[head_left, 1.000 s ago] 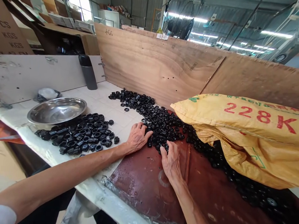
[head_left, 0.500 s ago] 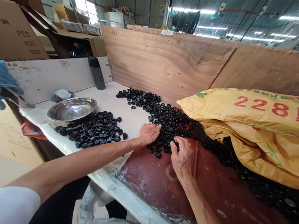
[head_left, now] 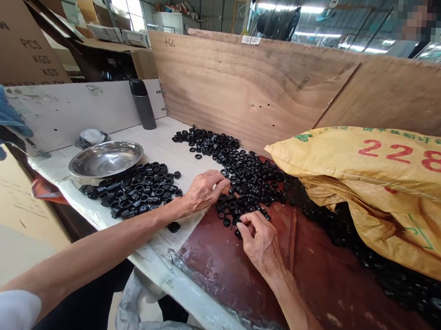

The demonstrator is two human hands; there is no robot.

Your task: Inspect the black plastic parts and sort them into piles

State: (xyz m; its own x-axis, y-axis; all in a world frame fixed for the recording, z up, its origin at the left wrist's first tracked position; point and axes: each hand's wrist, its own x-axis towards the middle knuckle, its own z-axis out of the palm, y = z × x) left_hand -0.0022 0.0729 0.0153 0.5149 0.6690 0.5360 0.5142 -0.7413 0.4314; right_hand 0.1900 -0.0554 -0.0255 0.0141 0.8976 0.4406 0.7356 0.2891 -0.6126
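My left hand curls beside the heaped black plastic rings on the desk; my right pinches at their near edge, though I can't tell whether either grip holds one.

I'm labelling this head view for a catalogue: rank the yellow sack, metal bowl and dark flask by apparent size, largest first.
1. Yellow sack
2. Metal bowl
3. Dark flask
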